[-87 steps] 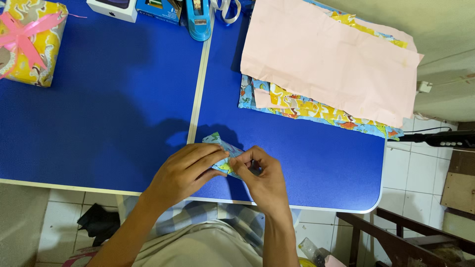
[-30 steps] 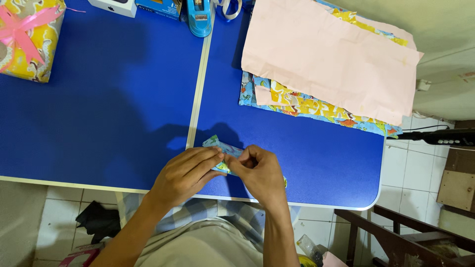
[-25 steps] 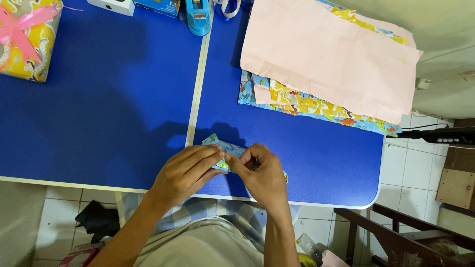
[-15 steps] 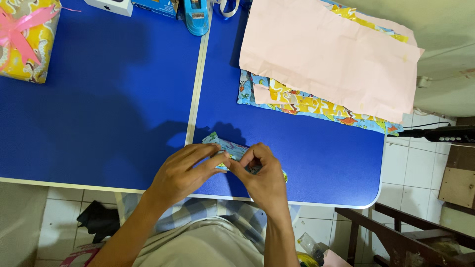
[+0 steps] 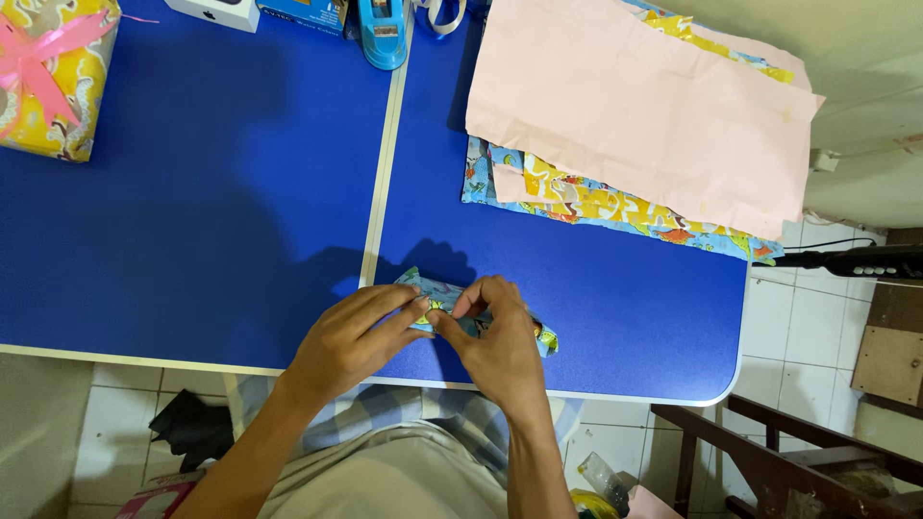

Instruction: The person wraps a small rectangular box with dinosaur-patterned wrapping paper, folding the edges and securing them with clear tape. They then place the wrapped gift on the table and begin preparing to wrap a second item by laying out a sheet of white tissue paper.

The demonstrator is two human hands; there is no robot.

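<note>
Wrapping-paper packet (image 5: 437, 293), a small folded piece in blue with yellow figures, lay low in the frame a little right of centre, close to the near edge of the blue table (image 5: 192, 240) and just right of the pale seam where two tabletops met. My left hand (image 5: 351, 336) came in from the lower left, fingers laid flat over the packet's left part and thumb tucked under them, which I judged was pinning the fold against the surface. My right hand (image 5: 495, 341) sat just beside it, fingertips drawn together and pinching the paper at its middle; the packet's right end (image 5: 546, 338) stuck out past my knuckles. Whether the pinch gripped one layer or several, I could not tell, the fingers covering that spot. Both hands were touching each other at the fingertips. Room for movement was open to the left across bare blue top and upward toward mid-frame. The near table edge ran close under my wrists, leaving little margin there. Stacked sheets (image 5: 635, 106), pink above a patterned blue-and-yellow one, occupied the upper right, well apart from the packet. A blue tape dispenser (image 5: 383, 29) stood at the top centre, and a yellow gift parcel with pink ribbon (image 5: 53, 77) sat in the upper left corner.
</note>
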